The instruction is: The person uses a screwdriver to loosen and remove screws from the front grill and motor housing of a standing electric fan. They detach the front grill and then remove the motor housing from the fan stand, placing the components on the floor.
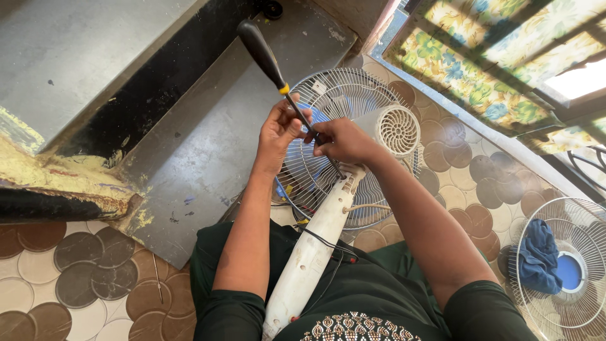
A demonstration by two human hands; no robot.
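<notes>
Left hand [279,129]: I see it closed around the screwdriver [278,76] shaft.
Right hand [338,140]: curled shut, pinching the shaft lower down.
Fan [328,208]: white stand across my lap, cage on floor [208,145].

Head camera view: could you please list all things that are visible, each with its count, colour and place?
screwdriver: one, black handle with yellow ring, held at upper centre
fan stand: one, white, on the person's lap
motor housing: one, white, above the stand
rear fan grille: one, grey wire, on the floor under the hands
loose fan grille: one, white wire with blue hub, at right
cloth: one, blue, on the loose grille
floor tiles: brown and cream circles
left hand: one, at the screwdriver shaft
right hand: one, at the shaft too
</notes>
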